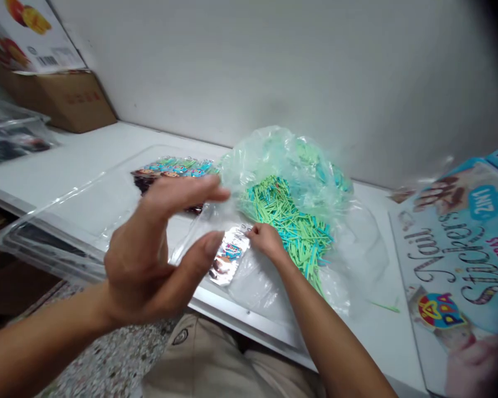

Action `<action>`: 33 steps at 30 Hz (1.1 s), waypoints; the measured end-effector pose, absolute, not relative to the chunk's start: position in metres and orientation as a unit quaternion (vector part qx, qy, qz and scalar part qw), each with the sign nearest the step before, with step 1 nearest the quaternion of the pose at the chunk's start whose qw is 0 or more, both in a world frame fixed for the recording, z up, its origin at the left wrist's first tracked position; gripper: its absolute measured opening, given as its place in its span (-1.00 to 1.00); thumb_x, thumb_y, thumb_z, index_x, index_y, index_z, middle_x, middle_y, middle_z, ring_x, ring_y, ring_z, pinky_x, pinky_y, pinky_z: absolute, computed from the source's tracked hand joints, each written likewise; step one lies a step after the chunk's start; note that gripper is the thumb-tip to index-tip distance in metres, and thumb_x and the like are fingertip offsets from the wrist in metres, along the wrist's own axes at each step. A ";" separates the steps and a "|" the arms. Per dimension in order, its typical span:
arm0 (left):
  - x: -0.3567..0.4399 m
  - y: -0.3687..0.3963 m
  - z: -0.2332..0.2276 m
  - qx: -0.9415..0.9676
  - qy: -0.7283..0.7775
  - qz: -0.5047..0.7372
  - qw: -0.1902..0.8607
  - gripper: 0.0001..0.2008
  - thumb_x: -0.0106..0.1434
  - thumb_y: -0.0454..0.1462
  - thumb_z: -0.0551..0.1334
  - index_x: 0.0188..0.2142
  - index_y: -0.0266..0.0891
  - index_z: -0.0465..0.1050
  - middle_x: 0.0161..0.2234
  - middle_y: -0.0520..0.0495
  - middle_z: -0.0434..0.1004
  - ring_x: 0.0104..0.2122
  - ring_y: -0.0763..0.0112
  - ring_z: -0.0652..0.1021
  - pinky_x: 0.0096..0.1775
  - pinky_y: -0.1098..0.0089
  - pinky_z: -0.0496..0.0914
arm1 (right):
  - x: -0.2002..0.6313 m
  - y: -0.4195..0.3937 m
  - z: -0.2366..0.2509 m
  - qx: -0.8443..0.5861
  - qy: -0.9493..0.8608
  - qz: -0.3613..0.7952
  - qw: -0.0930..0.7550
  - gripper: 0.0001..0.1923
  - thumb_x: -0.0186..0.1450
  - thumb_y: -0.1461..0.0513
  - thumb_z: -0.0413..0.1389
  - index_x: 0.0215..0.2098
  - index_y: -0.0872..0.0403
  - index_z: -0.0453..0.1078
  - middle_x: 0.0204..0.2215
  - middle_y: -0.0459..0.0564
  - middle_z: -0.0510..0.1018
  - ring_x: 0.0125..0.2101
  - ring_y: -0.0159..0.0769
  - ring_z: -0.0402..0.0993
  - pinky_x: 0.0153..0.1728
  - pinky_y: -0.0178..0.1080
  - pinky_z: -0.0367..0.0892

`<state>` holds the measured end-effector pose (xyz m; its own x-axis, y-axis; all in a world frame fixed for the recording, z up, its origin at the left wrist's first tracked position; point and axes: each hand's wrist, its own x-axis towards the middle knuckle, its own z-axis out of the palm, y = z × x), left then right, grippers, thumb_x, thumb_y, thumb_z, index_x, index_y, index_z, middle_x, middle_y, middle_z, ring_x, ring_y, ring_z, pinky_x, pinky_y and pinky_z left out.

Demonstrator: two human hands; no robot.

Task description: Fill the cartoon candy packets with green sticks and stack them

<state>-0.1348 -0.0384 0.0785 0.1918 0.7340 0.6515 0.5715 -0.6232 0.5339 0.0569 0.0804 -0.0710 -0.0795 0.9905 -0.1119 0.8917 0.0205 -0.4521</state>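
My left hand (pixel 153 249) is raised in front of the table edge, with thumb and fingers apart and nothing between them. A small shiny sachet (pixel 229 257) with a coloured print lies flat near the front of the table. The fingers of my right hand (pixel 268 240) pinch together at the sachet's upper right corner. Just beyond that hand, a large clear plastic bag (pixel 269 141) lies with its mouth towards me. Many thin green and blue sticks (pixel 292 232) spill from it onto the plastic.
A clear plastic tray (pixel 62 193) stands at the left, with several printed sachets (pixel 170 168) behind my left hand. A cardboard box (pixel 72 99) is at the back left by the wall. A large "Nail Stickers" package (pixel 452 243) lies at the right. One loose green stick (pixel 385 306) is near it.
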 end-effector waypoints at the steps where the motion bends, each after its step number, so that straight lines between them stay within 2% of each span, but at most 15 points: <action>1: -0.132 -0.046 0.074 0.752 0.407 0.507 0.107 -0.48 0.21 -0.21 0.18 0.16 0.19 0.17 0.01 0.01 0.42 0.02 0.08 0.43 0.06 0.01 0.30 | 0.059 0.078 -0.069 -0.662 -0.709 0.210 0.125 -0.76 0.29 0.14 0.06 -0.38 0.08 0.51 -0.40 0.05 0.60 -0.35 -0.20 0.49 -0.39 -0.29 0.17; 3: -0.124 -0.055 0.064 0.715 0.394 0.554 0.163 -0.59 0.18 -0.28 0.22 0.03 0.10 0.37 -0.12 -0.02 0.51 -0.09 0.12 0.49 -0.01 0.08 0.34 | 0.063 0.072 -0.064 -0.648 -0.717 0.212 0.143 -0.73 0.32 0.17 0.01 -0.37 0.08 0.52 -0.38 0.07 0.60 -0.31 -0.17 0.49 -0.35 -0.28 0.19; 7: -0.107 -0.054 0.043 0.663 0.466 0.521 0.267 -0.67 0.19 -0.28 0.24 -0.03 -0.02 0.44 -0.10 -0.07 0.51 -0.07 0.20 0.49 -0.01 0.22 0.34 | 0.074 0.047 -0.046 -0.605 -0.738 0.223 0.199 -0.70 0.37 0.19 -0.08 -0.25 0.05 0.49 -0.31 0.02 0.59 -0.24 -0.23 0.46 -0.25 -0.30 0.23; 9: -0.101 -0.049 0.030 0.636 0.506 0.502 0.294 -0.55 0.12 -0.26 0.31 0.03 -0.04 0.39 -0.01 -0.11 0.47 0.01 0.18 0.44 0.02 0.24 0.33 | 0.083 0.027 -0.034 -0.562 -0.743 0.261 0.252 -0.67 0.40 0.15 -0.12 -0.25 0.05 0.47 -0.31 -0.05 0.58 -0.26 -0.30 0.45 -0.25 -0.33 0.25; 10: -0.100 -0.045 0.024 0.621 0.516 0.493 0.326 -0.46 0.07 -0.25 0.36 0.07 -0.04 0.36 0.03 -0.13 0.44 0.04 0.16 0.43 -0.01 0.25 0.34 | 0.087 0.015 -0.028 -0.517 -0.736 0.315 0.303 -0.67 0.39 0.12 -0.10 -0.28 0.07 0.46 -0.34 -0.06 0.57 -0.28 -0.31 0.45 -0.26 -0.33 0.26; 12: -0.098 -0.038 0.012 0.595 0.499 0.435 0.455 -0.36 0.03 -0.21 0.39 0.12 -0.04 0.31 0.04 -0.16 0.44 -0.01 0.14 0.47 -0.15 0.28 0.42 | 0.095 -0.010 -0.018 -0.455 -0.708 0.397 0.366 -0.67 0.38 0.08 -0.07 -0.32 0.06 0.44 -0.39 -0.08 0.53 -0.34 -0.34 0.43 -0.30 -0.33 0.27; 15: -0.094 -0.031 -0.006 0.580 0.408 0.287 0.644 -0.58 0.12 -0.12 0.31 -0.03 -0.17 0.47 -0.18 -0.18 0.58 -0.22 0.20 0.57 -0.31 0.33 0.44 | 0.102 -0.041 -0.009 -0.428 -0.697 0.436 0.375 -0.70 0.38 0.09 -0.05 -0.32 0.06 0.43 -0.43 -0.10 0.49 -0.37 -0.36 0.40 -0.31 -0.33 0.27; 17: -0.090 -0.029 -0.015 0.592 0.379 0.257 0.663 -0.69 0.15 -0.09 0.27 -0.22 -0.25 0.58 -0.31 -0.17 0.62 -0.30 0.23 0.57 -0.27 0.30 0.43 | 0.109 -0.050 -0.009 -0.443 -0.703 0.419 0.367 -0.71 0.37 0.10 -0.04 -0.32 0.06 0.43 -0.42 -0.09 0.48 -0.36 -0.36 0.40 -0.29 -0.33 0.27; 19: -0.085 -0.032 -0.023 0.598 0.391 0.280 0.642 -0.70 0.15 -0.09 0.27 -0.35 -0.28 0.61 -0.37 -0.17 0.63 -0.34 0.25 0.57 -0.23 0.28 0.41 | 0.122 -0.047 -0.012 -0.479 -0.704 0.391 0.349 -0.70 0.37 0.09 -0.06 -0.29 0.07 0.42 -0.41 -0.08 0.51 -0.36 -0.36 0.41 -0.30 -0.33 0.29; 21: -0.079 -0.037 -0.030 0.590 0.413 0.283 0.633 -0.70 0.13 -0.08 0.28 -0.37 -0.30 0.62 -0.40 -0.16 0.63 -0.37 0.25 0.56 -0.26 0.30 0.39 | 0.140 -0.031 -0.017 -0.544 -0.701 0.349 0.301 -0.68 0.37 0.08 -0.09 -0.26 0.08 0.42 -0.39 -0.07 0.55 -0.38 -0.36 0.43 -0.33 -0.35 0.30; 23: -0.073 -0.043 -0.035 0.573 0.431 0.288 0.635 -0.69 0.12 -0.09 0.29 -0.37 -0.32 0.62 -0.41 -0.16 0.63 -0.38 0.26 0.56 -0.27 0.33 0.38 | 0.160 -0.004 -0.023 -0.655 -0.689 0.233 0.204 -0.70 0.35 0.13 -0.09 -0.28 0.07 0.44 -0.34 -0.07 0.58 -0.31 -0.36 0.47 -0.27 -0.38 0.30; 27: -0.063 -0.051 -0.038 0.525 0.448 0.313 0.652 -0.69 0.07 -0.10 0.33 -0.38 -0.34 0.61 -0.41 -0.16 0.63 -0.39 0.30 0.55 -0.28 0.36 0.36 | 0.188 0.055 -0.035 -0.734 -0.649 0.159 0.121 -0.71 0.31 0.20 -0.06 -0.27 0.15 0.49 -0.29 0.09 0.60 -0.23 -0.20 0.50 -0.25 -0.28 0.28; 30: -0.060 -0.052 -0.036 0.479 0.446 0.345 0.673 -0.72 0.04 -0.11 0.35 -0.41 -0.33 0.59 -0.40 -0.15 0.64 -0.40 0.35 0.54 -0.28 0.39 0.35 | 0.191 0.087 -0.040 -0.766 -0.627 0.139 0.040 -0.68 0.24 0.11 0.05 -0.27 0.18 0.52 -0.25 0.21 0.58 -0.17 -0.03 0.49 -0.26 -0.21 0.30; 33: -0.061 -0.050 -0.035 0.436 0.429 0.372 0.698 -0.74 0.06 -0.13 0.35 -0.42 -0.33 0.56 -0.39 -0.14 0.64 -0.38 0.38 0.55 -0.28 0.42 0.35 | 0.186 0.106 -0.042 -0.767 -0.624 0.143 -0.039 -0.58 0.15 0.06 0.19 -0.19 0.24 0.50 -0.16 0.29 0.54 -0.12 0.07 0.46 -0.25 -0.15 0.33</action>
